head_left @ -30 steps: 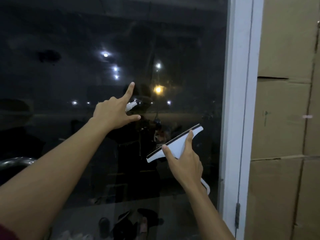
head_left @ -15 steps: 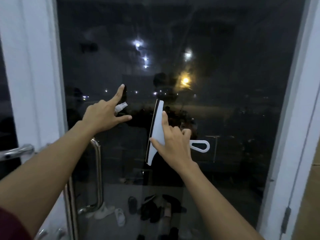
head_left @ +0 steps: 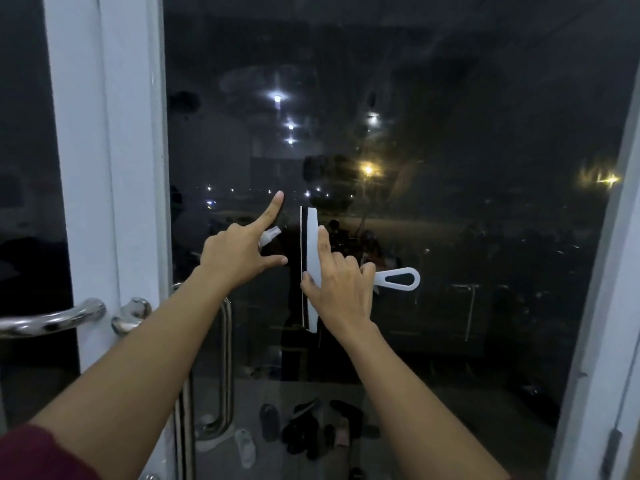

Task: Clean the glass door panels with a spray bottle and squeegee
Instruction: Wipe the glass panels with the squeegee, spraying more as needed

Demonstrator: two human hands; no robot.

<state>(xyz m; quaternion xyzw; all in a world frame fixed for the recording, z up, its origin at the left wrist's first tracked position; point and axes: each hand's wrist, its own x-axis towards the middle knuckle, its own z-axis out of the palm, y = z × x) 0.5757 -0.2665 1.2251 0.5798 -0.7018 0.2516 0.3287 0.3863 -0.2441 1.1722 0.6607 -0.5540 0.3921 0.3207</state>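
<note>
A dark glass door panel [head_left: 467, 237] fills the head view, streaked and reflecting lights. My right hand [head_left: 341, 285] presses a white squeegee [head_left: 311, 251] flat against the glass, its black blade upright and facing left, its looped handle [head_left: 398, 278] sticking out to the right. My left hand [head_left: 239, 252] is just left of the blade with the forefinger raised and pointing up. It grips a spray bottle, of which only the white nozzle [head_left: 270, 235] shows past the fingers.
A white door frame [head_left: 107, 168] stands at the left with steel pull handles [head_left: 52, 320] and a vertical steel bar [head_left: 227, 368]. Another white frame edge [head_left: 602, 306] runs down the right. Several shoes [head_left: 304, 431] lie on the floor beyond the glass.
The view swung left from the right frame and cardboard boxes to the left frame. My right hand turned the squeegee from slanted to upright and carried it left, close to my left hand.
</note>
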